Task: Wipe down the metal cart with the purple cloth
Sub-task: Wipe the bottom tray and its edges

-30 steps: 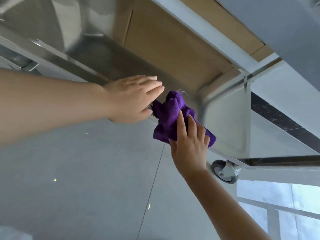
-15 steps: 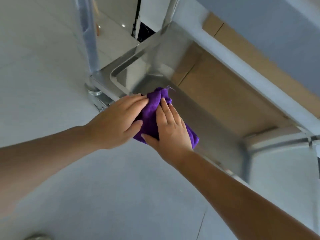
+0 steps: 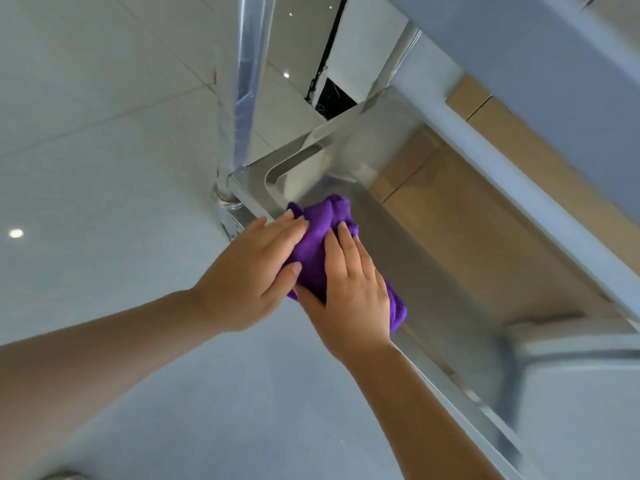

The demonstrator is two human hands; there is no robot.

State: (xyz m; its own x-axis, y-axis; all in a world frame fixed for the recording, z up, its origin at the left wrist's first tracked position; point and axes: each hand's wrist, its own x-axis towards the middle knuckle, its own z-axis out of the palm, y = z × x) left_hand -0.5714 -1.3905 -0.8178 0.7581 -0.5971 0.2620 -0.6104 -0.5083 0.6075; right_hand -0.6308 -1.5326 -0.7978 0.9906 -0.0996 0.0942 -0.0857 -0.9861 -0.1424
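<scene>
1. Cart (image 3: 460, 386) is what we are wiping: its shiny lower shelf runs from a corner at upper left of centre down to the lower right, and that diagonal rim is its long axis.
2. At the far left we see only pale floor tiles (image 3: 86, 168), with a bright light spot reflected in them.
3. Next comes the cart's upright post (image 3: 242, 98), which meets the shelf corner just above our hands.
4. Our left hand (image 3: 249, 271) lies flat with fingers straight and together, resting on the rim and touching the left edge of the cloth (image 3: 318, 237); it grips nothing.
5. The cloth, bunched and purple, sits on the shelf rim just below the corner, between and under both hands.
6. Our right hand (image 3: 349, 289) presses on top of the cloth with fingers extended and the thumb spread toward the left hand; it looks like a flat press rather than a pinch.
7. We judge the right hand is the working one, and the unwiped rim stretches away from it toward the lower right, so the stroke should follow that line.
8. To the right, brown cardboard (image 3: 485, 220) shows beyond the shelf.
9. We can read no brand, label or writing anywhere.
</scene>
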